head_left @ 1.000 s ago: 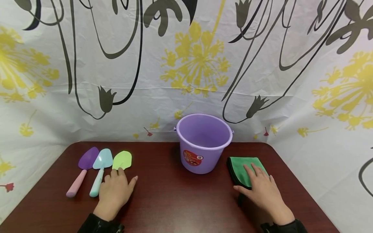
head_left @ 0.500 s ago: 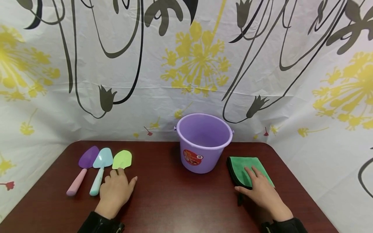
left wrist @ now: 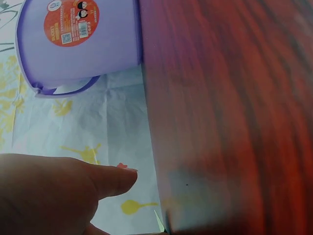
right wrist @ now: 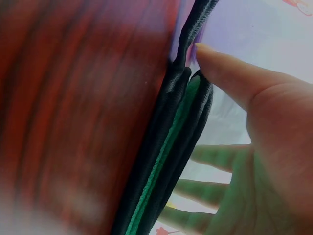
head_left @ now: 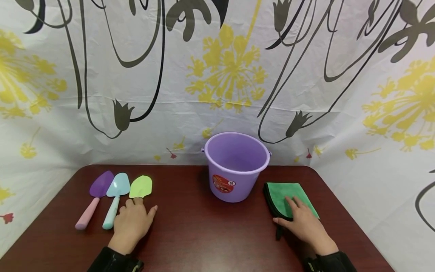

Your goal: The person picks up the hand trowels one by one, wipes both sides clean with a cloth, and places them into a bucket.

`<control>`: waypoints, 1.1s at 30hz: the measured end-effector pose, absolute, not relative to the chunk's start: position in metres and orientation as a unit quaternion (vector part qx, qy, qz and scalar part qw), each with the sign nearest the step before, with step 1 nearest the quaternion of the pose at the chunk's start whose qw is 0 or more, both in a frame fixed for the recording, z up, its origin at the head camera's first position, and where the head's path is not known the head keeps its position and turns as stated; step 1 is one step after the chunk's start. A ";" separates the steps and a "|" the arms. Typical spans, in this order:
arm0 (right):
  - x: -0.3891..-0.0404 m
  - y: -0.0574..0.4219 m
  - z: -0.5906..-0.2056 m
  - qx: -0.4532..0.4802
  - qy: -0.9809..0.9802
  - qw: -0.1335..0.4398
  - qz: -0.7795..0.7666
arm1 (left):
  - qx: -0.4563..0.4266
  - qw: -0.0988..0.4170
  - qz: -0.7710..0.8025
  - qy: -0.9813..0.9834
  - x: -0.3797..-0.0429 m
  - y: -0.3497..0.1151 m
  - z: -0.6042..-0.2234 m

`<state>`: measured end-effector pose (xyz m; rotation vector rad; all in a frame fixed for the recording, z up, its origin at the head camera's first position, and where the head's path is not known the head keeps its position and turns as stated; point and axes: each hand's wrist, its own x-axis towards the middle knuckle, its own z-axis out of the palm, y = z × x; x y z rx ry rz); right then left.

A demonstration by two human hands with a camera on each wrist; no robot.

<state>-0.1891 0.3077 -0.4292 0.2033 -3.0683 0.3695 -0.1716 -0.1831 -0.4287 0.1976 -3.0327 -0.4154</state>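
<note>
The left hand [head_left: 131, 223], thumb spread, lay over the green shovel [head_left: 141, 186]; the right hand [head_left: 304, 226] spread across the towel [head_left: 279, 196]. Neither visibly pinched anything. It seemed a reaching step; lifting would call for curled fingers. Beyond stood the bucket [head_left: 241, 183].

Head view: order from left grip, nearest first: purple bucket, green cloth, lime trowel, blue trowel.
1. Lime trowel: at the left grip
2. Blue trowel: left of the lime one
3. Purple bucket: to the right, mid-view
4. Green cloth: farther right, at the right grip
</note>
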 end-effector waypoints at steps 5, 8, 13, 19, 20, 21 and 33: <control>-0.193 0.304 -0.430 0.059 -0.994 0.002 0.097 | 0.070 0.036 -0.125 -0.989 -0.173 -0.187 -0.431; -0.194 0.303 -0.430 0.046 -0.995 -0.009 0.093 | 0.079 0.029 -0.129 -0.988 -0.175 -0.188 -0.432; -0.195 0.301 -0.428 0.034 -0.996 -0.017 0.085 | 0.080 0.029 -0.132 -0.988 -0.179 -0.188 -0.433; -0.196 0.298 -0.426 0.047 -0.997 -0.017 0.067 | 0.081 0.038 -0.131 -0.987 -0.185 -0.191 -0.434; -0.197 0.297 -0.426 0.048 -0.997 -0.015 0.065 | 0.081 0.039 -0.130 -0.987 -0.186 -0.191 -0.434; -0.197 0.297 -0.426 0.049 -0.997 -0.014 0.063 | 0.081 0.040 -0.130 -0.987 -0.186 -0.191 -0.435; -0.203 0.298 -0.427 0.056 -0.998 0.027 0.028 | 0.104 0.052 -0.169 -0.979 -0.194 -0.193 -0.435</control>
